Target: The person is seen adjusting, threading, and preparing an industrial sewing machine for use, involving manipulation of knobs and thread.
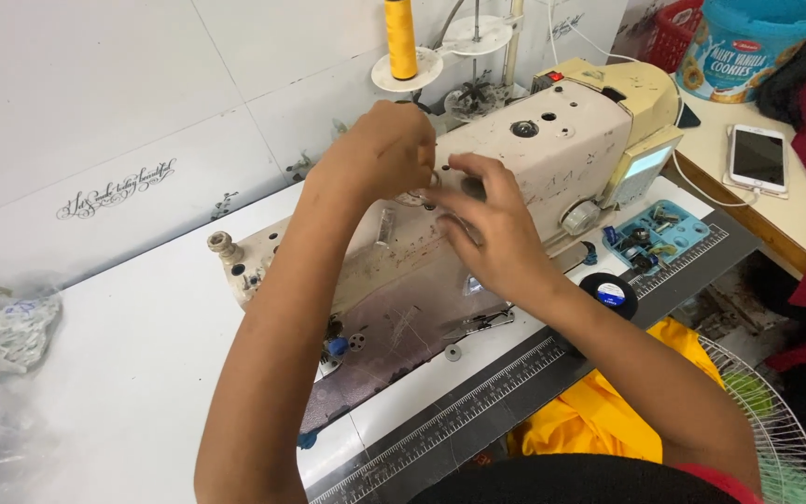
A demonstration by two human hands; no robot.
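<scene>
1. One cream, scuffed industrial sewing machine [552,159] stands on the white table [142,355], near its back edge.
2. Two hands work at its front face: the left hand [380,154] pinches something too small to tell; the right hand [487,224] has fingers spread, touching the machine body.
3. One yellow thread cone [401,37], one white phone [757,159], one blue parts tray [657,233].
</scene>
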